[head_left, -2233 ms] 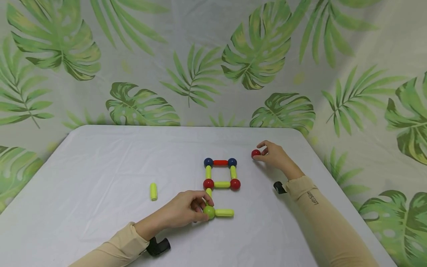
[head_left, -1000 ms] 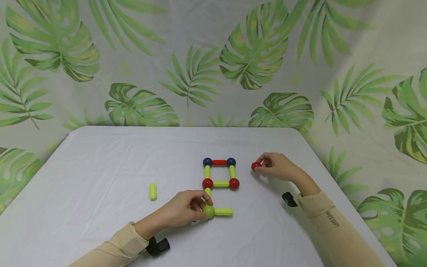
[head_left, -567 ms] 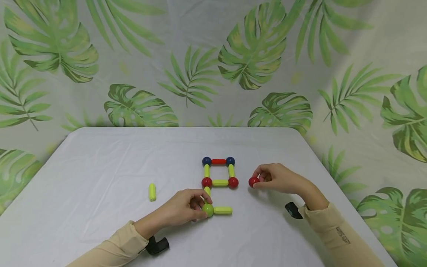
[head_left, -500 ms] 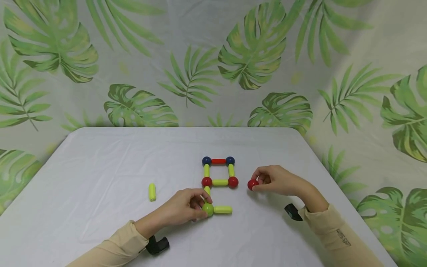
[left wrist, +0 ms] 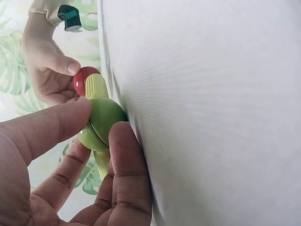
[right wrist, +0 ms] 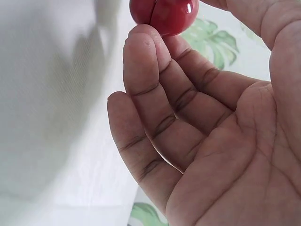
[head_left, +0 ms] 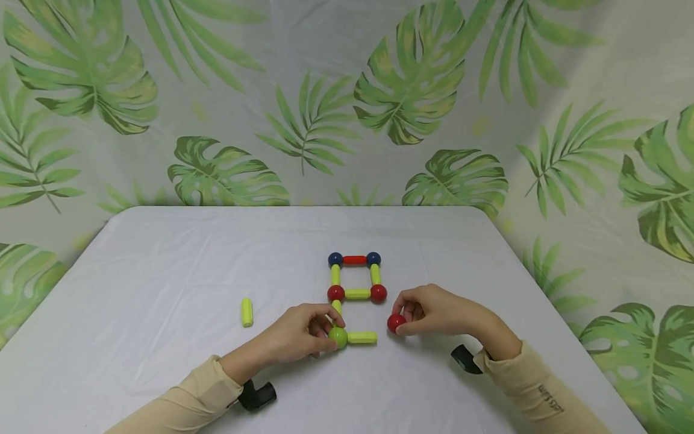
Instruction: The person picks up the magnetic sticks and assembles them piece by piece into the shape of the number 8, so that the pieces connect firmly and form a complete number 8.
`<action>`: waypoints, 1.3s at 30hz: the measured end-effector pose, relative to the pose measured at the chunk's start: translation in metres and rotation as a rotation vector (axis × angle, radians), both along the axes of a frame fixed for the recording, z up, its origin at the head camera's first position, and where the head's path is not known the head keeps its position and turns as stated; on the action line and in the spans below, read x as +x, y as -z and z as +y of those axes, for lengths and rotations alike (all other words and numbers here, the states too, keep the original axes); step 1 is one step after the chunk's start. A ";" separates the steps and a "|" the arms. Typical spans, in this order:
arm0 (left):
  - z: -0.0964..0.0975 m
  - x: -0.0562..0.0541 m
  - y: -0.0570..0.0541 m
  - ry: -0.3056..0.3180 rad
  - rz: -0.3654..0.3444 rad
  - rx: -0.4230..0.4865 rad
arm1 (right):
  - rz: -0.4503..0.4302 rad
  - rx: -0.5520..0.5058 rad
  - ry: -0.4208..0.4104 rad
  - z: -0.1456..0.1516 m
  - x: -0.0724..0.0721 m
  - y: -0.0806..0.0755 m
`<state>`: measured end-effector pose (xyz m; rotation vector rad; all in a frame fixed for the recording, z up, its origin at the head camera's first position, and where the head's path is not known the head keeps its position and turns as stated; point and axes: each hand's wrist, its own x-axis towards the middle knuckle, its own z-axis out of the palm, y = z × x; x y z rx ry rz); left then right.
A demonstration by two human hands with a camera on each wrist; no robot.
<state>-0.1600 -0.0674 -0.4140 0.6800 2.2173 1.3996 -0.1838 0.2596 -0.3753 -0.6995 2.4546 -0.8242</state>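
My left hand [head_left: 300, 333] pinches a green ball [head_left: 338, 337] at the near corner of a ball-and-stick figure. From that ball, one yellow-green stick [head_left: 362, 338] points right and another [head_left: 337, 306] runs away to a red ball [head_left: 336, 293]. Beyond lies a square of yellow-green sticks, a red stick [head_left: 355, 260], two blue balls [head_left: 373, 259] and a second red ball [head_left: 378, 293]. Between thumb and fingers my right hand [head_left: 436, 312] holds a loose red ball [head_left: 397, 323], just right of the free stick end. The right wrist view shows this red ball [right wrist: 164, 14] at the fingertips.
A single yellow-green stick [head_left: 247, 312] lies on the white-covered table [head_left: 162, 271], left of the figure. Dark wrist cameras sit under the left sleeve [head_left: 257, 396] and the right sleeve [head_left: 466, 360]. A leaf-patterned cloth [head_left: 309, 108] hangs behind the table.
My right hand has brought the loose red ball nearer to me and leftward, from beside the square to near the free stick end. My left hand keeps its pinch on the green ball.
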 end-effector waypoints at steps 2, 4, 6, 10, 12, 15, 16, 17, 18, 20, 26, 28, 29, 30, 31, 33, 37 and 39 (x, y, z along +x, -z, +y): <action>0.000 0.000 0.000 -0.002 -0.001 -0.004 | -0.006 0.006 -0.009 -0.003 0.001 0.002; 0.000 -0.001 0.001 -0.004 -0.002 -0.011 | -0.012 0.007 -0.018 -0.005 0.002 0.003; 0.001 -0.001 0.001 -0.008 -0.007 -0.015 | -0.015 0.009 -0.024 -0.006 0.003 0.005; 0.000 -0.001 0.001 -0.013 -0.014 -0.017 | -0.013 0.010 -0.032 -0.009 0.005 0.005; 0.000 0.000 0.001 -0.012 -0.014 -0.012 | -0.011 0.013 -0.036 -0.011 0.005 0.005; 0.000 0.000 0.000 -0.010 -0.012 -0.006 | -0.014 0.018 -0.042 -0.013 0.006 0.004; 0.000 0.000 0.000 -0.011 -0.012 -0.006 | -0.016 0.019 -0.043 -0.013 0.005 0.004; 0.000 0.000 0.000 -0.012 -0.011 -0.006 | -0.018 0.020 -0.045 -0.014 0.006 0.004; 0.000 0.000 0.000 -0.013 -0.012 -0.006 | -0.020 0.021 -0.047 -0.014 0.005 0.004; 0.000 0.000 -0.001 -0.015 -0.015 -0.008 | -0.021 0.023 -0.052 -0.015 0.006 0.004; 0.001 0.000 0.000 -0.014 -0.019 0.001 | -0.016 0.031 -0.053 -0.016 0.006 0.006; 0.001 0.001 0.000 -0.014 -0.019 0.002 | -0.017 0.032 -0.055 -0.016 0.006 0.006; 0.001 0.001 0.000 -0.014 -0.018 0.002 | -0.017 0.031 -0.056 -0.016 0.006 0.006; 0.001 0.001 0.000 -0.014 -0.017 0.002 | -0.018 0.030 -0.058 -0.016 0.006 0.006; 0.001 0.001 0.000 -0.014 -0.015 0.002 | -0.019 0.027 -0.060 -0.016 0.005 0.006; 0.001 0.001 0.000 -0.013 -0.013 0.003 | -0.020 0.022 -0.065 -0.016 0.005 0.007; 0.001 0.001 0.000 -0.013 -0.011 0.002 | -0.026 0.014 -0.071 -0.017 0.005 0.007; 0.001 0.001 -0.001 -0.012 -0.011 0.001 | -0.031 0.010 -0.072 -0.017 0.006 0.007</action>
